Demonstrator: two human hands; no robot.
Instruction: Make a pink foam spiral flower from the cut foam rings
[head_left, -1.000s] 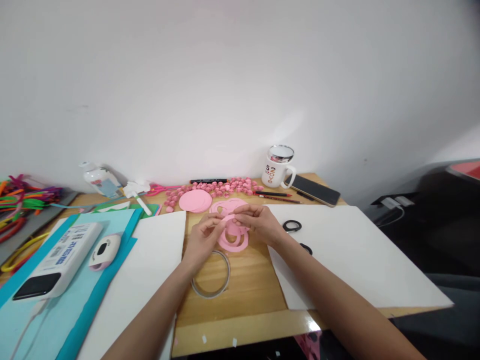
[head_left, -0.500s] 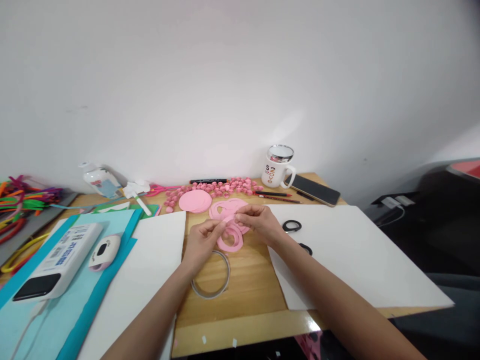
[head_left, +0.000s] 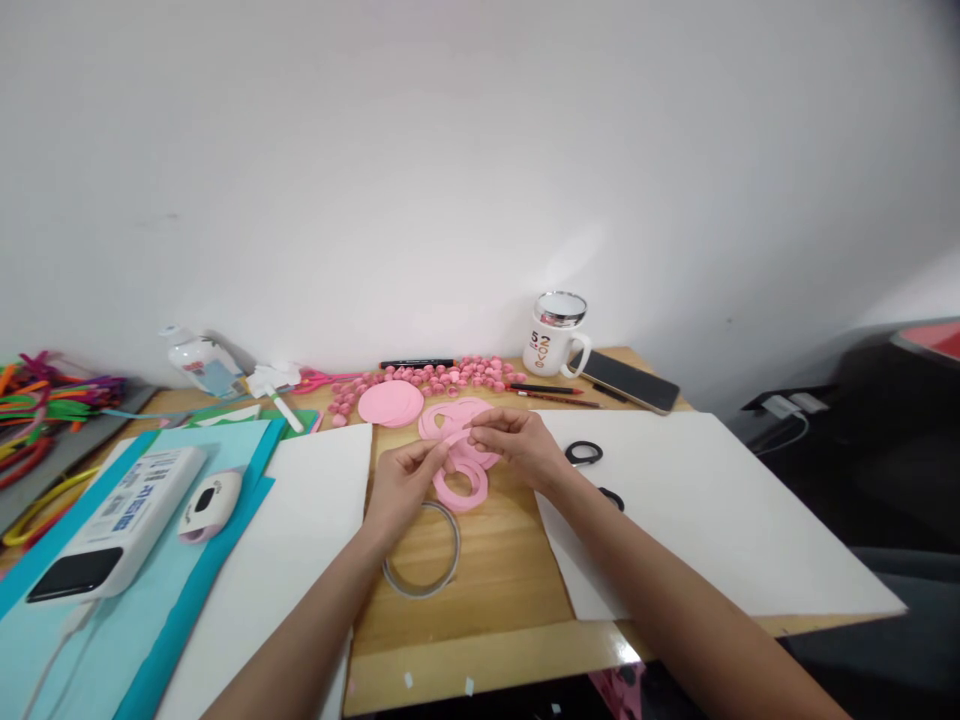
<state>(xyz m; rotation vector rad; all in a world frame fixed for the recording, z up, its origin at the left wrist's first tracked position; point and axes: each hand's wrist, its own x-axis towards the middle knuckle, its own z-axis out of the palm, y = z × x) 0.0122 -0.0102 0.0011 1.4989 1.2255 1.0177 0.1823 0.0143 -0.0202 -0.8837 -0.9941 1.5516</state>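
Between my two hands a pink paper strip (head_left: 462, 440) is pinched, one end in each. My left hand (head_left: 401, 485) is closed, thumb against fingers, on its left end. On the other end my right hand (head_left: 521, 445) is closed the same way. Just beneath lie pink paper rings (head_left: 474, 492), and more pink cut-out rings (head_left: 450, 412) are partly hidden behind my fingers. A stack of pink paper circles (head_left: 390, 402) sits behind my left hand. The roll of tape (head_left: 455, 560) lies flat near my left wrist.
Many small pink curled pieces (head_left: 480, 372) line the wall beside a white mug (head_left: 551, 345) and a phone (head_left: 630, 380). White boards (head_left: 675, 500) flank the wooden table (head_left: 510, 590); black-handled scissors (head_left: 583, 452) lie on the right. A power bank (head_left: 124, 520) rests at left.
My hands stay nearly in place, still pinching the pink strip. Its position between my fingers differs only slightly; the rest looks the same.
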